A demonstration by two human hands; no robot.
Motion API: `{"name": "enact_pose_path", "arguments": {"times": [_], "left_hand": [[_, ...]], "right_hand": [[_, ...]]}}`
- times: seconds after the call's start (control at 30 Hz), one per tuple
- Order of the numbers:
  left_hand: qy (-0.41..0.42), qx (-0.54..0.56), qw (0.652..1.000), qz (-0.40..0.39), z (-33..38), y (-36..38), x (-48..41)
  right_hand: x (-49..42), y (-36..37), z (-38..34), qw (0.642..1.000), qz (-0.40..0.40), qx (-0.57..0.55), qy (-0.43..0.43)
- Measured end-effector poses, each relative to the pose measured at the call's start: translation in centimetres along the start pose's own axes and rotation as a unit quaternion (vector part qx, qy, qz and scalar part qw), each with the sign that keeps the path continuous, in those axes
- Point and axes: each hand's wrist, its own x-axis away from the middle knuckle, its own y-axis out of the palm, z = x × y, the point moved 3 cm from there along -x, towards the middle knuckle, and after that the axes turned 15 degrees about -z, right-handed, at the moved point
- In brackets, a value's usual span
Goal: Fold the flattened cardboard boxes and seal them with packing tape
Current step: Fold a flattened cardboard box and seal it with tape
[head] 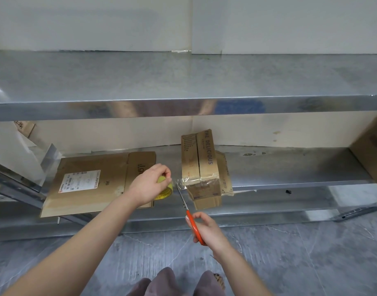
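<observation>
Head: left hand (pixel 148 185) round tape (pixel 166 190); right hand (pixel 208 229), scissors (pixel 189 216).

Matt brown cardboard box (pixel 201 165), glossy clear tape (pixel 190 181), shiny metal shelf (pixel 290 167)

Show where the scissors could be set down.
Bare metal on the lower shelf between the small taped box and the large box at right; also the upper shelf. Crowded between flattened box and small taped box, where tape roll and scissors meet.

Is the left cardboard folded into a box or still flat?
Flat: the cardboard lies spread on the shelf, label facing up.
</observation>
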Motion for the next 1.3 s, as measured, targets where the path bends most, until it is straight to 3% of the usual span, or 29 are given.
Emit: {"name": "enact_pose_path", "arguments": {"times": [0.13,0.23,0.4,0.53,0.63,0.83,0.97,1.17,1.23,1.3], "left_hand": [[-0.007,0.016,1.0,0.003,0.0,0.0,-0.1],[-0.016,-0.006,1.0,-0.004,-0.3,0.2,-0.1],[-0.023,-0.014,1.0,0.002,-0.4,0.6,0.0],[-0.036,-0.011,0.999,0.009,-0.4,0.8,0.1],[-0.047,-0.008,0.999,0.014,-0.1,0.9,0.3],[-0.072,0.025,0.997,0.023,0.1,1.4,1.0],[-0.097,0.038,0.994,0.029,0.1,1.8,1.6],[-0.101,0.04,0.993,0.041,0.3,1.9,1.4],[-0.091,0.037,0.994,0.04,0.5,1.9,1.3],[-0.084,0.032,0.995,0.046,0.4,2.0,1.3]], "right_hand": [[0.0,-0.9,1.0,0.995,0.027,0.098,-0.007],[0.3,-3.0,2.4,0.974,0.109,0.198,-0.026],[3.3,-9.6,2.8,0.887,0.255,0.384,-0.028],[5.5,-16.3,1.7,0.854,0.332,0.398,-0.036],[4.6,-20.5,0.3,0.856,0.387,0.342,-0.036],[-2.9,-23.7,-1.3,0.886,0.349,0.304,0.017],[-5.8,-23.4,-1.4,0.902,0.305,0.305,-0.019],[-4.1,-21.5,-2.0,0.855,0.27,0.441,-0.026],[-2.6,-19.8,-1.8,0.872,0.251,0.41,-0.094],[-1.1,-17.3,-2.0,0.915,0.223,0.3,-0.149]]}}
